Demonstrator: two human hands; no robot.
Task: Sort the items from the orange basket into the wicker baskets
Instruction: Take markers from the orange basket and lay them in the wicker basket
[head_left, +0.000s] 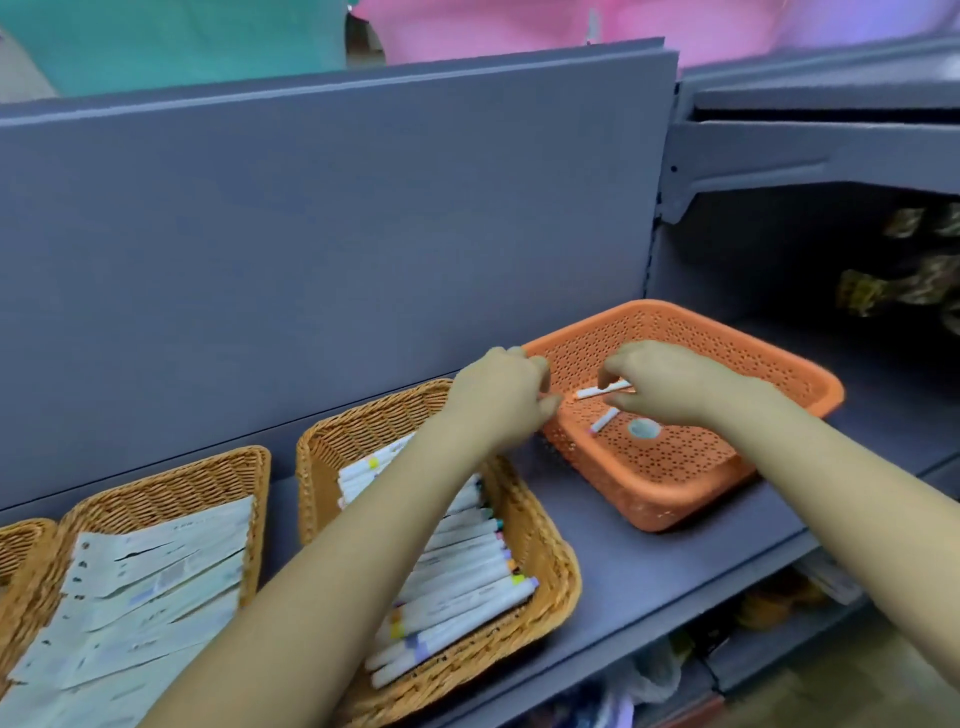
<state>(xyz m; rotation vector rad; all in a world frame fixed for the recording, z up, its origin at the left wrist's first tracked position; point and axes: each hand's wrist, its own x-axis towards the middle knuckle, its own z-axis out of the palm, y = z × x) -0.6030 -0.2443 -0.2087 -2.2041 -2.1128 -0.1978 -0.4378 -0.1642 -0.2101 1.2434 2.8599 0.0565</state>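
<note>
Grey shelving (649, 561) carries the orange basket (779, 358) — nearly emptied. My right hand (670, 384) pinches one marker (605, 389); my left hand (498, 400) curls on its rim, apparently steadying it. Marker wicker basket (558, 561) sits alongside.

A grey-blue shelf (649, 561) runs across the view, backed by a plain back panel (332, 249) of the same colour rising behind it. Right of the panel, a bracket (727, 182) carries an upper shelf (831, 140). Below the grey-blue shelf, blurred goods (769, 608) fill a lower level.
</note>
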